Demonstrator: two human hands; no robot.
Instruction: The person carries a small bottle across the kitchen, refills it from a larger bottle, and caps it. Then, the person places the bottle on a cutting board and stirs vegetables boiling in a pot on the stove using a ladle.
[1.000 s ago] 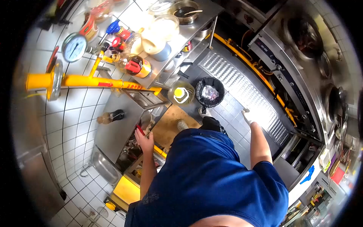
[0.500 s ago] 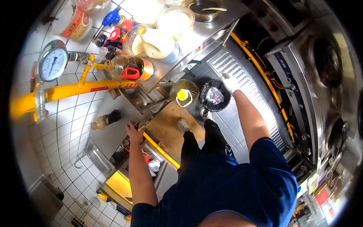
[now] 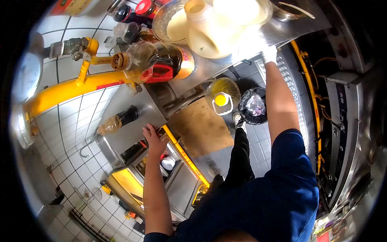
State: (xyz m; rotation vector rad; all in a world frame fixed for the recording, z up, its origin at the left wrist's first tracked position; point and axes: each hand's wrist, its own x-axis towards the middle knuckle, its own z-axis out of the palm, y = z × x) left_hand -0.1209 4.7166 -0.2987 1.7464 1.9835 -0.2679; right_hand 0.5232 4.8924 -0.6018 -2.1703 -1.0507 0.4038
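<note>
My left hand [image 3: 154, 139] has its fingers spread at the edge of the steel counter [image 3: 141, 101], beside a dark-capped bottle [image 3: 117, 119] lying on it. My right arm reaches forward to the edge of the upper steel table [image 3: 296, 34]. At its end my right hand [image 3: 269, 55] looks white in strong glare, and its fingers and anything in them cannot be made out. Near that hand on the table are a cream-coloured plastic jug [image 3: 207, 36] and bowls of pale contents. A large bottle with a red handle [image 3: 159, 72] lies to their left.
On the floor are a yellow-capped oil container [image 3: 222, 94], a black-lined bin [image 3: 253, 105] and a brown board [image 3: 199, 129]. A yellow pipe [image 3: 80, 84] crosses the left wall. A stove front [image 3: 340, 117] runs along the right. A sink [image 3: 109, 151] is at left.
My view has shifted closer to the upper table. My right hand has moved from above the floor grating and past the bin to the table edge. My left hand stays by the counter edge.
</note>
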